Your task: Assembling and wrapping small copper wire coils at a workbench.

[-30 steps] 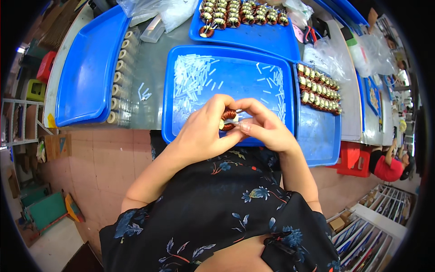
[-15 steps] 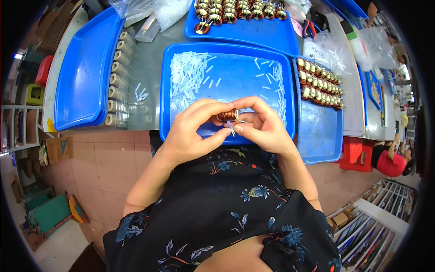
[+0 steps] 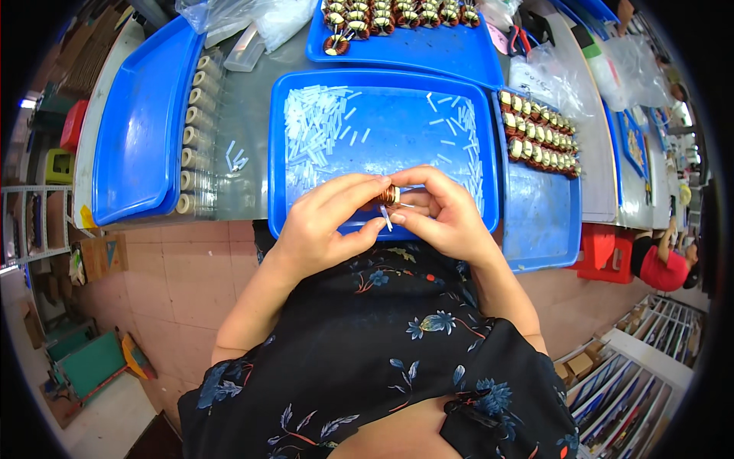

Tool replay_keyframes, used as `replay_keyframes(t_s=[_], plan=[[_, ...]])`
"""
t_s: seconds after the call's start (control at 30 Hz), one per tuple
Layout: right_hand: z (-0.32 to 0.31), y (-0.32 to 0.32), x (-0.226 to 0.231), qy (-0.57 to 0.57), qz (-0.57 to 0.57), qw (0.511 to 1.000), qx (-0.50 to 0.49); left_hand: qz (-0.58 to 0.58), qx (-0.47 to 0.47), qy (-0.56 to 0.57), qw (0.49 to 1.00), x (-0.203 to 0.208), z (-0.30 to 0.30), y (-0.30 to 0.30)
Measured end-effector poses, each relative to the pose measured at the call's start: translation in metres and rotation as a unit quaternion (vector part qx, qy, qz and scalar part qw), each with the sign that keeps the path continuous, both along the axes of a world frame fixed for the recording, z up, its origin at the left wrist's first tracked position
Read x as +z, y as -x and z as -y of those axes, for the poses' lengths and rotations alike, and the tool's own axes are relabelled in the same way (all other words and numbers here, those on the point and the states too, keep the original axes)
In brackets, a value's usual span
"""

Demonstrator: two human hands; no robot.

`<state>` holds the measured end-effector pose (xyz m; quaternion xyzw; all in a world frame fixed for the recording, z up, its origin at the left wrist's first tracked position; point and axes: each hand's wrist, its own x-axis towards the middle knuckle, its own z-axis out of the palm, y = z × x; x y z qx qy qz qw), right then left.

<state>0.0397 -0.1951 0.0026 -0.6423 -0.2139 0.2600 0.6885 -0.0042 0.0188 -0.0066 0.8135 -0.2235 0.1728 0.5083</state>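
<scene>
A copper-wound ring coil (image 3: 389, 196) is held above the near edge of a blue tray (image 3: 382, 79). My left hand (image 3: 321, 229) grips the coil from the left, its fingers over the top and its thumb below. From the right, my right hand (image 3: 449, 222) closes on the same coil, thumb near its lower wire leads. A small whitish sleeve (image 3: 387, 218) sits on a lead that points down between the two thumbs. My fingers cover part of the coil. Inside the tray, short clear tubes (image 3: 312, 122) lie heaped at the left, with more scattered along the right side.
Finished-looking coils (image 3: 539, 126) stand in rows in a right-hand tray, and more coils (image 3: 382, 17) fill a tray behind. At left are stacked blue trays (image 3: 138, 122) and a row of pale cylinders (image 3: 189, 135). Red-handled pliers (image 3: 520, 40) lie far right.
The coil has turned slightly in my fingers, and less of its winding shows. Both hands keep their grip in nearly the same place.
</scene>
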Motion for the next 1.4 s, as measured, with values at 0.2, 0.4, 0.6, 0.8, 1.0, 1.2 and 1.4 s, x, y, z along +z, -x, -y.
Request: replay_keyframes(t_s=[0.2,0.4,0.6,0.8,1.0,1.2,1.4], plan=[[-0.003,0.001,0.003,0.066,0.060,0.996,-0.002,0.023,0.005,-0.028,0.999,-0.004,-0.002,0.001],[-0.005,0.003,0.000,0.091,0.081,0.992,-0.013,0.033,0.011,-0.061,0.998,-0.008,-0.002,0.000],[-0.007,0.003,-0.003,0.108,0.106,0.988,-0.024,0.028,0.014,-0.062,0.998,-0.010,-0.002,-0.001],[-0.008,-0.001,-0.001,0.072,0.041,0.996,-0.021,-0.010,-0.009,-0.027,1.000,-0.005,-0.005,-0.006],[-0.008,-0.015,0.020,-0.096,-0.219,0.971,0.020,-0.282,-0.028,0.362,0.888,0.001,0.000,-0.005],[-0.022,-0.005,0.010,-0.047,-0.200,0.976,-0.071,-0.355,-0.010,0.357,0.864,0.001,0.010,-0.013],[-0.012,-0.011,0.010,-0.001,-0.218,0.976,-0.018,-0.207,-0.005,0.208,0.956,0.003,0.011,-0.022]])
